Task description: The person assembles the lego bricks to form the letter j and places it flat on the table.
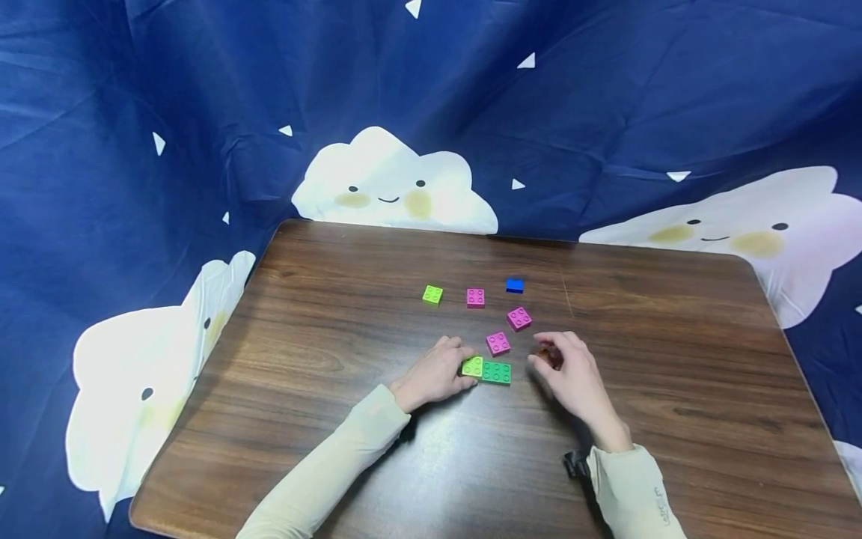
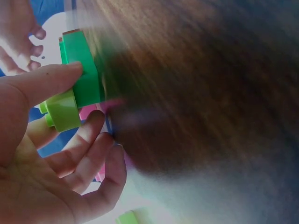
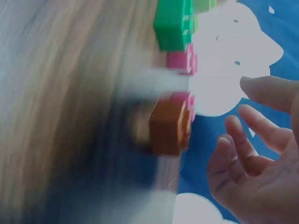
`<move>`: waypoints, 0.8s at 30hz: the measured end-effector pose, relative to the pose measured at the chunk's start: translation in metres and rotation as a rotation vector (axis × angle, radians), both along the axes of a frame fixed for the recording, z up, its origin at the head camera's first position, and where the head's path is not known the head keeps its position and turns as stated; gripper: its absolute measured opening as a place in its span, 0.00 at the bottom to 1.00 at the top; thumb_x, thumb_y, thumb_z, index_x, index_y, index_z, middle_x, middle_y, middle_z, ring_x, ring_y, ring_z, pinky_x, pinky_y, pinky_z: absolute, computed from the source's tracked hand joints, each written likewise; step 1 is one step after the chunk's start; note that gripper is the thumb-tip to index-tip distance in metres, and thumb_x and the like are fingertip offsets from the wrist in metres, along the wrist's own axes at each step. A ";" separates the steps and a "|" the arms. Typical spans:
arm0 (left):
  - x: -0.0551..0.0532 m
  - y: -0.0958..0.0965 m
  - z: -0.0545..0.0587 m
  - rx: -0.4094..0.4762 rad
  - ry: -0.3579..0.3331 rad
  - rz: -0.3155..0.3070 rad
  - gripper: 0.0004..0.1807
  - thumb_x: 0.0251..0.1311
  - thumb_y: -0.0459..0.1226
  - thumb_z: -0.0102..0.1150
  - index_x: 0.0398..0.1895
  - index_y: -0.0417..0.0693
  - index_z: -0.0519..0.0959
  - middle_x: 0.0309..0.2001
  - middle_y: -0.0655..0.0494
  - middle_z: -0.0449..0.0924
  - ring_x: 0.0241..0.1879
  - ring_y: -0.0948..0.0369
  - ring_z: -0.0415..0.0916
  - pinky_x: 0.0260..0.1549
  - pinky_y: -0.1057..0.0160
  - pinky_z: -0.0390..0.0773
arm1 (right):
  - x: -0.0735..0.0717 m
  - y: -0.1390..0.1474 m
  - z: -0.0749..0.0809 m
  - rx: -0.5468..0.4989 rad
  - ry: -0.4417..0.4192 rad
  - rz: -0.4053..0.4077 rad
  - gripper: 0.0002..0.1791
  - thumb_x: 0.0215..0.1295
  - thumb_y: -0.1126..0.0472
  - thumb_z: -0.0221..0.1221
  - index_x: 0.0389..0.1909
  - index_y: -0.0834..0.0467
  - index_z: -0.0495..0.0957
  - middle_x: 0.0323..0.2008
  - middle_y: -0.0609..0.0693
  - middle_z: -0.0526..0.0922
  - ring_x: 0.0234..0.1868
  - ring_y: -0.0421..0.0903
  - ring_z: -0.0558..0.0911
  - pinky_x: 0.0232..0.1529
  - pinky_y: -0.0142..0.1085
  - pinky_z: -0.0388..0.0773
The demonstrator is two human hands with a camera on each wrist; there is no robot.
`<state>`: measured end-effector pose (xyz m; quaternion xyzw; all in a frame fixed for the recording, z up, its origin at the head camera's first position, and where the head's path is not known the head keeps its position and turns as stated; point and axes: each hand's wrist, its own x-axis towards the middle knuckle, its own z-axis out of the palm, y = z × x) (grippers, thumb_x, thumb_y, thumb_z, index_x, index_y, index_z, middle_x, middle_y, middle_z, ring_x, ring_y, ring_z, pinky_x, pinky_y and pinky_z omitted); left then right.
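Note:
My left hand (image 1: 439, 372) pinches a lime green toy building brick (image 1: 472, 366) between thumb and fingers. Against that brick's right side stands a longer green brick (image 1: 497, 373), and in the left wrist view the thumb lies along this green brick (image 2: 83, 70). My right hand (image 1: 572, 374) hovers around a brown brick, mostly hidden under it in the head view. In the right wrist view the brown brick (image 3: 166, 128) stands on the table, with the right hand's fingers (image 3: 224, 154) apart from it and loosely bent. A pink brick (image 1: 498, 343) lies just behind the green one.
Farther back on the wooden table (image 1: 323, 314) lie another lime brick (image 1: 432, 295), two more pink bricks, one at the back (image 1: 475, 298) and one nearer (image 1: 519, 319), and a blue brick (image 1: 515, 286). A blue cloth (image 1: 572, 120) with clouds hangs behind the table.

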<state>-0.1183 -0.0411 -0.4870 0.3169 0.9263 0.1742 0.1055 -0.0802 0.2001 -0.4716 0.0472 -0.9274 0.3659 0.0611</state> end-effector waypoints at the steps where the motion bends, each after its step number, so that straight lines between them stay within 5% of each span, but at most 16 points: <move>1: 0.000 0.000 0.000 0.000 -0.003 0.002 0.25 0.57 0.47 0.65 0.57 0.49 0.78 0.41 0.57 0.75 0.41 0.61 0.67 0.43 0.66 0.70 | -0.001 0.004 -0.002 -0.005 0.000 -0.017 0.19 0.58 0.62 0.65 0.50 0.61 0.78 0.42 0.59 0.78 0.42 0.54 0.75 0.42 0.43 0.67; 12: 0.000 0.000 0.000 -0.002 -0.009 0.011 0.25 0.56 0.47 0.66 0.57 0.49 0.78 0.42 0.57 0.76 0.42 0.61 0.67 0.43 0.67 0.71 | -0.002 0.027 -0.016 0.024 -0.162 0.008 0.27 0.57 0.61 0.65 0.57 0.65 0.72 0.53 0.66 0.75 0.54 0.61 0.69 0.52 0.52 0.61; 24: 0.001 0.000 0.001 0.018 0.001 0.001 0.24 0.56 0.46 0.66 0.55 0.49 0.79 0.43 0.56 0.78 0.42 0.60 0.68 0.44 0.65 0.71 | -0.003 0.019 -0.022 0.103 -0.247 -0.020 0.28 0.58 0.57 0.64 0.56 0.67 0.71 0.50 0.68 0.73 0.52 0.64 0.70 0.47 0.54 0.66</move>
